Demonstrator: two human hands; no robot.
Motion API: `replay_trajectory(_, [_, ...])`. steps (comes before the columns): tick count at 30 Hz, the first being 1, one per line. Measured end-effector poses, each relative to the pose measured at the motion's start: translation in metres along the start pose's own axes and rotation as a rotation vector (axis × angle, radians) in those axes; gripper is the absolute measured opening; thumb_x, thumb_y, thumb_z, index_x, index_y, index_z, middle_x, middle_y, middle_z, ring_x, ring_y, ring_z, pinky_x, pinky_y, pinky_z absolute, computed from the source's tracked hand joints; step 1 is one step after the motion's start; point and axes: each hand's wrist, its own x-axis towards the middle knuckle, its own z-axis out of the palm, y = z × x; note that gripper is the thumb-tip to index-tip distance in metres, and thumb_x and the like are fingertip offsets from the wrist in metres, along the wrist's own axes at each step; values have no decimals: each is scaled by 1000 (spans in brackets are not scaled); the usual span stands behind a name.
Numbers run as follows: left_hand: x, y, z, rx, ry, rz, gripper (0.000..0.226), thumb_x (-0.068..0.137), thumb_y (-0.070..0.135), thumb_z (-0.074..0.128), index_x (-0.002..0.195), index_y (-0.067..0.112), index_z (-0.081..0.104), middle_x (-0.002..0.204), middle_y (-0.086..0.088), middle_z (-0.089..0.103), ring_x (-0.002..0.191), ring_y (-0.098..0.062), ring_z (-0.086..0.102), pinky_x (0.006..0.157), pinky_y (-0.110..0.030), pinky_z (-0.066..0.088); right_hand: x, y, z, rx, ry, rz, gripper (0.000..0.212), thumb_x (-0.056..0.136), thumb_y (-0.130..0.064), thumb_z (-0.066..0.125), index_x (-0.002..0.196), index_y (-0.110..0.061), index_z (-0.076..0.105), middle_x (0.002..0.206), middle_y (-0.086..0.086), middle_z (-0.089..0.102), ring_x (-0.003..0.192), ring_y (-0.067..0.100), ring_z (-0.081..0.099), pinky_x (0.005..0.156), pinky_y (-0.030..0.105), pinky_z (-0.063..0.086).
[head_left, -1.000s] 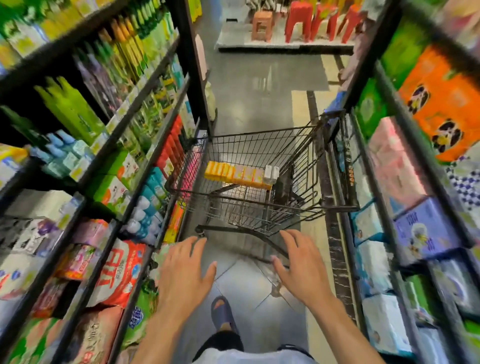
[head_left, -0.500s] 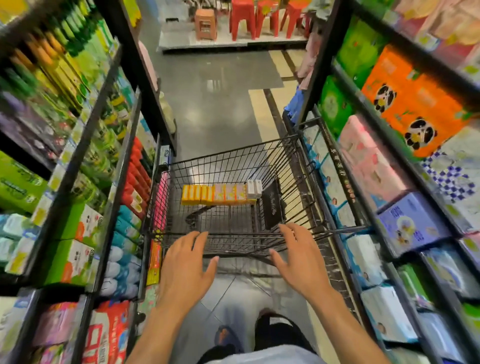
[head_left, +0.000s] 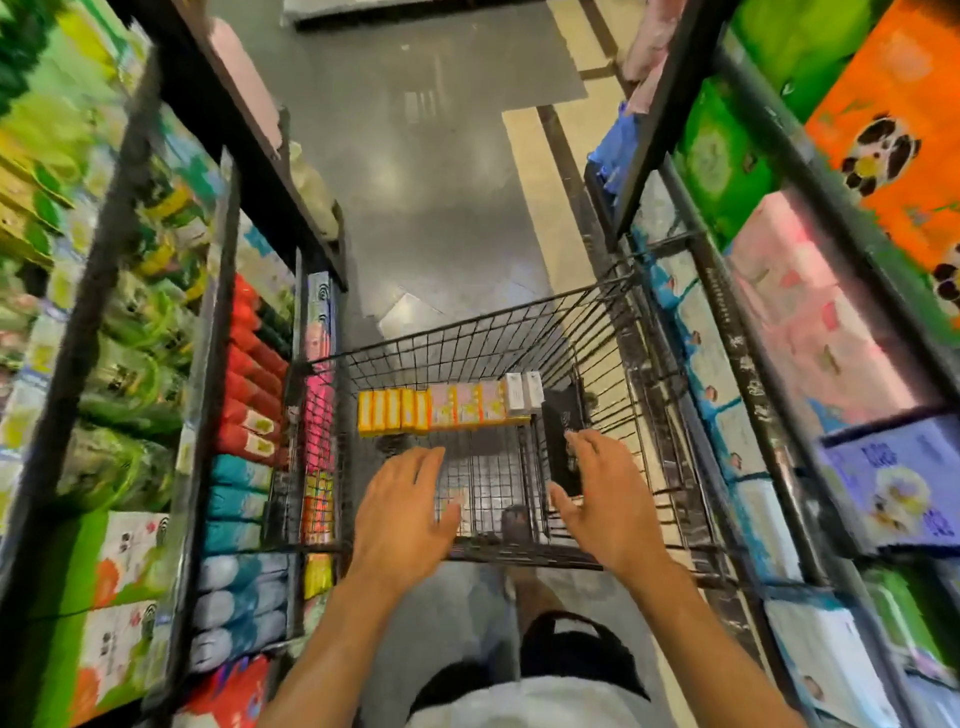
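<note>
a: what does the cart look like?

b: the shopping cart (head_left: 467, 353) is a black wire basket, a grid of thin bars on every side and on the bottom, so the grey floor (head_left: 441, 182) shows through it. a row of small boxes (head_left: 447, 408) stands across its far end: yellow on the left, pink in the middle, two white on the right. a dark flat pack (head_left: 558, 421) stands along the right wall, just beside the white boxes.

a: and where is it?

b: in a narrow aisle, directly in front of the person, between the left shelves (head_left: 156, 364) and the right shelves (head_left: 779, 364), near to both.

a: which way does it point?

b: its long axis runs down the aisle, away from the person. the narrower far end faces the open floor ahead and the wider near end faces the body.

a: the hands?

b: the left hand (head_left: 400, 519) and the right hand (head_left: 608, 504) are both over the near rim, well apart. their fingers are straight and spread and curl round nothing. the left lies palm down and the right is turned more on edge. i cannot tell whether either palm touches the rim.
</note>
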Motion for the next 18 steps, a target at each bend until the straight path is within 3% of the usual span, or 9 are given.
replay_trajectory(8, [140,-2,24,50,-178,41,65,97,51,55,149,15,41,145,-9,50,131,-31,47,110,-46,43,127,32,24,36,-106,-30,73,92,-43,72,150,-6,48,147,17,50,134,34,46,110,47,47])
replay_trajectory(11, [175,-5,48,48,-244,51,66,94,49,59,148,13,44,146,-12,51,132,-34,47,110,-47,42,161,41,44,48,-166,-38,69,91,-39,73,147,-6,49,144,17,50,132,36,48,109,49,48])
replay_trajectory(18, [243,-22,127,40,-386,41,71,95,48,57,155,21,34,154,-6,42,140,-30,40,112,-49,41,224,71,105,29,-263,11,69,91,-39,72,148,-7,47,146,18,49,135,37,46,108,51,49])
